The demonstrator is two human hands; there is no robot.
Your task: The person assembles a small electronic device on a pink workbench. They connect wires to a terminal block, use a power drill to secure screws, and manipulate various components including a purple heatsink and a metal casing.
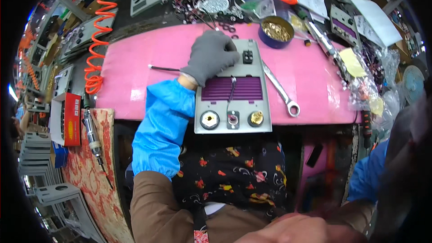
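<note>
My left hand (pixel 211 57), in a grey glove with a blue sleeve, is closed over the upper left part of a light grey metal panel (pixel 211 108). Its fingers curl under, hiding whatever they hold. Black wires (pixel 208 18) show just beyond the knuckles, and a black cable with a white end (pixel 164 68) sticks out left of the wrist. On the panel are a black switch block (pixel 248 56), a purple slotted grille (pixel 247 89) with a short wire across it, a brass fitting (pixel 256 117) and a round nut-like fitting (pixel 209 119). My right hand is out of sight; only its blue sleeve (pixel 366 173) shows.
Right of the panel lies a wrench (pixel 282 90) on the pink mat (pixel 315 103). A round tin (pixel 275 32) holds brass parts. Screwdrivers, one powered (pixel 92 135), lie at both sides. An orange coiled hose (pixel 96 31) hangs at left, near a red box (pixel 72 119). Wire bundles (pixel 189 2) lie behind.
</note>
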